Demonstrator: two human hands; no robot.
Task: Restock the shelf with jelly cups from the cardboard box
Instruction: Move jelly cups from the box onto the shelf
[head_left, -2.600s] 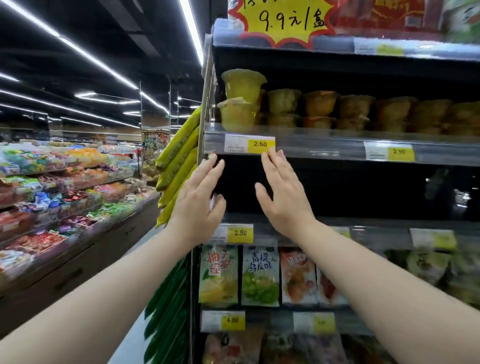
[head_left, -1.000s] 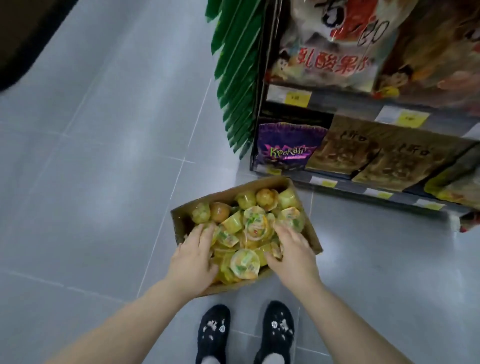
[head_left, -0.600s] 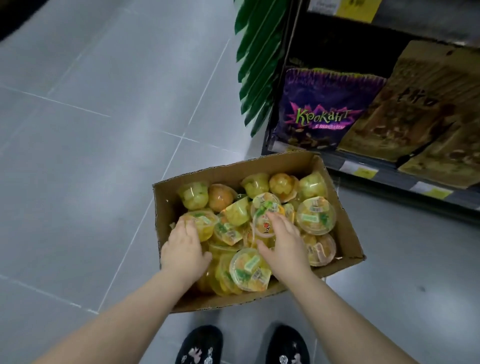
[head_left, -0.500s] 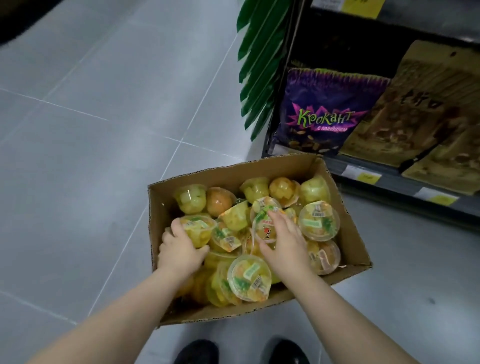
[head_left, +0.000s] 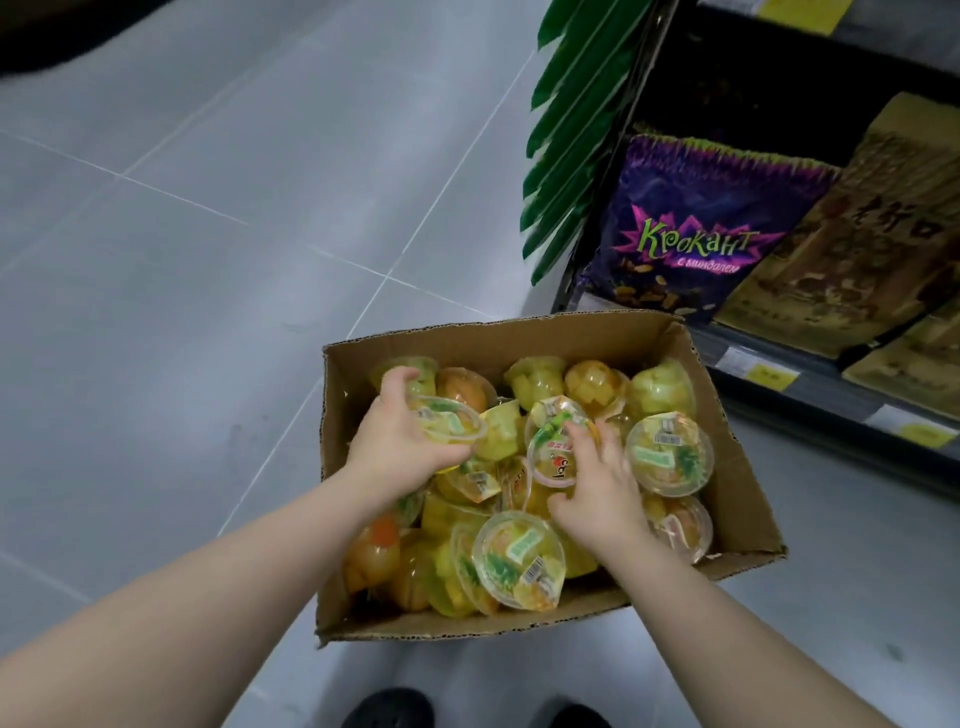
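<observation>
A person's 2 bare hands reach into an open cardboard box (head_left: 470, 340) of jelly cups (head_left: 669, 453) standing on the grey tiled floor (head_left: 182, 270) just in front of the bottom shelf (head_left: 831, 410).

At the box's left side, the left hand (head_left: 402, 441) has its fingers (head_left: 397, 379) curled over the far edge of a yellow jelly cup (head_left: 449, 427), thumb under its near side, so the cup is gripped between them with its printed foil lid tilted toward the camera. The cup sits slightly above the heap, still over the box.

Toward the middle, the right hand (head_left: 595, 491) lies on a red-printed jelly cup (head_left: 553, 449) that stands on its edge. Its fingers are loosely spread across the lid and rim, thumb tucked near the lower rim; whether the cup is truly gripped or only touched cannot be told.

The box is heaped nearly to its walls with clear cups of yellow, green and orange fruit jelly, lying upright, tipped and upside down.

Right of the box, green artificial leaves (head_left: 576, 130) hang beside the shelf's end post. On the shelf stand a purple snack bag (head_left: 701, 228) and brown bags (head_left: 841, 249), with yellow price tags (head_left: 924, 434) along the shelf edge.

2 dark shoe tips (head_left: 387, 709) show at the bottom.
</observation>
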